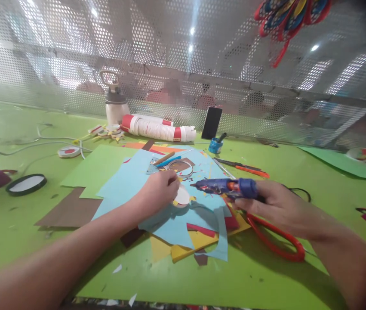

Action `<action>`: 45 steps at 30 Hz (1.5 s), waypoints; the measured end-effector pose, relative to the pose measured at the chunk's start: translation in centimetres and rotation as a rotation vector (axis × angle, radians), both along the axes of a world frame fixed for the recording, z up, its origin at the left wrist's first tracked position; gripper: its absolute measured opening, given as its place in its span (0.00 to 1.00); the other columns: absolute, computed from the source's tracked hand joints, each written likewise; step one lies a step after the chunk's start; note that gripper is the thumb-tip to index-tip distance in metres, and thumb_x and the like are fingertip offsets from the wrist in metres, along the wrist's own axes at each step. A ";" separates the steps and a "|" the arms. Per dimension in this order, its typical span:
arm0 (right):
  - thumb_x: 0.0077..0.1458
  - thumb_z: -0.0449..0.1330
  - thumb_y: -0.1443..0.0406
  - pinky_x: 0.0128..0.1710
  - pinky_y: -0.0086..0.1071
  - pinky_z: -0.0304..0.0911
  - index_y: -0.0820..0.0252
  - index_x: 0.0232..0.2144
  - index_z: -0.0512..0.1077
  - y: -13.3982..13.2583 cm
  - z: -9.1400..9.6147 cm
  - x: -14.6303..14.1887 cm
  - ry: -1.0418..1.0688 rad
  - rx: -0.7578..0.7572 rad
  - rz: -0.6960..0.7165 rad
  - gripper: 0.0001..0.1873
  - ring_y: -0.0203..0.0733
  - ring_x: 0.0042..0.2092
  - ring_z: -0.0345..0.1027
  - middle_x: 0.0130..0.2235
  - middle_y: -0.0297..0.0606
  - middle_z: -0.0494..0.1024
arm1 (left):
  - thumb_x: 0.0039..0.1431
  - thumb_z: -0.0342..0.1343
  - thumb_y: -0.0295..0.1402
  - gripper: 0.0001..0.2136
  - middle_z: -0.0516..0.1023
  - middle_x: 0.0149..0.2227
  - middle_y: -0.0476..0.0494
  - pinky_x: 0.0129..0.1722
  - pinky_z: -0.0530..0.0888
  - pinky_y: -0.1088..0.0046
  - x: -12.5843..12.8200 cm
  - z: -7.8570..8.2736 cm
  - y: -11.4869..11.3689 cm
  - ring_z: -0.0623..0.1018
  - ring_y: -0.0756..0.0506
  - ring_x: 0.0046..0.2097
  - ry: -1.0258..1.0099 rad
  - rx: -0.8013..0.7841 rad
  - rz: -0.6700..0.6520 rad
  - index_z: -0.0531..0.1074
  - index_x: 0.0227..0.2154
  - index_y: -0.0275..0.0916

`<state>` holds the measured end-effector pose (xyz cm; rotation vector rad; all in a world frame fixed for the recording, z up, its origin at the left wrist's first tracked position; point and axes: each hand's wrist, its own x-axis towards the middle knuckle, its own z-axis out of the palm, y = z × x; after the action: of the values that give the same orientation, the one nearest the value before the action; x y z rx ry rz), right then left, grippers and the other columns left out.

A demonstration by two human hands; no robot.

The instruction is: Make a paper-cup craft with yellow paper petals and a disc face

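My right hand (276, 204) is wrapped round a blue hot glue gun (231, 187), whose nozzle points left. Just left of the nozzle, my left hand (158, 191) is closed in a pinch; what its fingertips hold is hidden. Beside those fingertips is a white paper disc (183, 196) with small yellow pieces at its edge. Whether the fingers touch the disc I cannot tell. Light blue paper (166, 226) spreads beneath both. Under my right hand show the red-orange handles of scissors (286, 245).
Green paper (95, 165), brown card (66, 211) and yellow scraps (186, 249) lie around. A ring (189, 167), blue pen (169, 161) and orange-handled cutter (253, 169) lie beyond my hands. Farther back stand white cup stacks (160, 129), a bottle (115, 107), a phone (211, 122) and blue jar (215, 146).
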<state>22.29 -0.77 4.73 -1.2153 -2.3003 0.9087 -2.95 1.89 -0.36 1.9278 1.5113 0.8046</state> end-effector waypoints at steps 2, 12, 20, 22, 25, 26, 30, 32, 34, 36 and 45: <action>0.57 0.56 0.56 0.35 0.32 0.65 0.59 0.39 0.72 -0.2 -0.1 -0.3 -0.055 0.001 0.023 0.14 0.43 0.37 0.68 0.37 0.37 0.76 | 0.54 0.46 0.28 0.11 0.60 0.19 0.52 0.24 0.57 0.72 0.0 -0.1 0.0 0.61 0.50 0.25 0.013 0.007 0.000 0.54 0.18 0.40; 0.57 0.54 0.54 0.30 0.30 0.63 0.59 0.33 0.71 -0.3 -0.9 -1.3 -0.094 0.076 -0.027 0.15 0.40 0.32 0.65 0.32 0.37 0.74 | 0.54 0.46 0.28 0.11 0.60 0.19 0.52 0.24 0.56 0.72 0.0 -0.4 0.1 0.61 0.50 0.25 0.050 0.025 0.000 0.55 0.18 0.40; 0.58 0.53 0.54 0.31 0.31 0.63 0.60 0.33 0.72 -0.3 -1.0 -1.3 -0.095 0.078 -0.016 0.16 0.40 0.32 0.65 0.32 0.37 0.74 | 0.54 0.47 0.27 0.12 0.61 0.19 0.52 0.24 0.56 0.72 0.0 -0.1 -0.1 0.61 0.50 0.25 0.073 0.014 0.009 0.54 0.18 0.40; 0.58 0.53 0.54 0.31 0.31 0.63 0.60 0.34 0.72 -0.4 -1.0 -1.4 -0.102 0.088 -0.007 0.16 0.40 0.32 0.65 0.33 0.37 0.74 | 0.55 0.47 0.27 0.11 0.62 0.19 0.51 0.25 0.56 0.71 0.1 -0.1 -0.2 0.62 0.50 0.25 0.083 0.020 0.003 0.55 0.18 0.40; 0.58 0.53 0.54 0.30 0.30 0.63 0.60 0.33 0.71 -0.4 -1.1 -1.5 -0.111 0.093 -0.013 0.15 0.39 0.32 0.64 0.32 0.37 0.73 | 0.55 0.46 0.26 0.10 0.63 0.20 0.51 0.25 0.55 0.71 0.1 -0.1 -0.2 0.63 0.50 0.25 0.095 0.025 -0.002 0.57 0.19 0.40; 0.58 0.54 0.54 0.30 0.30 0.62 0.60 0.32 0.71 -0.4 -1.1 -1.6 -0.116 0.089 -0.013 0.15 0.39 0.32 0.64 0.32 0.37 0.73 | 0.55 0.46 0.26 0.10 0.63 0.20 0.51 0.25 0.55 0.71 0.1 -0.1 -0.2 0.63 0.50 0.25 0.098 0.023 -0.004 0.57 0.19 0.40; 0.58 0.53 0.55 0.30 0.31 0.62 0.59 0.32 0.71 -0.4 -1.3 -1.6 -0.126 0.075 -0.008 0.15 0.39 0.32 0.65 0.32 0.37 0.73 | 0.55 0.46 0.27 0.10 0.63 0.20 0.51 0.25 0.55 0.71 0.1 -0.2 -0.1 0.62 0.50 0.25 0.102 0.025 -0.010 0.57 0.19 0.40; 0.58 0.53 0.54 0.31 0.31 0.63 0.60 0.34 0.71 -0.4 -1.3 -1.6 -0.130 0.067 -0.006 0.15 0.39 0.33 0.65 0.33 0.37 0.74 | 0.55 0.46 0.27 0.11 0.62 0.19 0.51 0.25 0.55 0.71 0.1 -0.2 -0.1 0.62 0.50 0.25 0.103 0.036 -0.014 0.55 0.18 0.40; 0.59 0.53 0.54 0.32 0.30 0.63 0.60 0.34 0.71 -0.4 -1.4 -1.5 -0.138 0.061 -0.005 0.16 0.39 0.33 0.65 0.34 0.37 0.74 | 0.54 0.46 0.27 0.12 0.61 0.19 0.52 0.25 0.54 0.71 0.1 -0.2 -0.1 0.61 0.50 0.24 0.105 0.045 -0.020 0.54 0.18 0.40; 0.59 0.53 0.54 0.32 0.30 0.63 0.60 0.35 0.71 -0.3 -1.4 -1.6 -0.142 0.052 -0.006 0.16 0.39 0.33 0.66 0.34 0.36 0.74 | 0.54 0.46 0.26 0.12 0.59 0.18 0.52 0.24 0.54 0.71 0.1 -0.2 -0.1 0.60 0.51 0.24 0.107 0.046 -0.022 0.53 0.17 0.40; 0.58 0.55 0.56 0.31 0.29 0.64 0.60 0.34 0.73 -0.5 -1.1 -2.0 -0.085 0.034 -0.042 0.14 0.40 0.34 0.68 0.34 0.36 0.77 | 0.54 0.45 0.27 0.12 0.60 0.19 0.51 0.24 0.53 0.71 0.0 -0.4 -0.1 0.60 0.50 0.24 0.077 0.035 -0.025 0.54 0.17 0.40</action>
<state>20.32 -1.24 3.59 -1.3061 -2.3366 0.8155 -2.90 1.77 -0.75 2.0202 1.5245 0.7590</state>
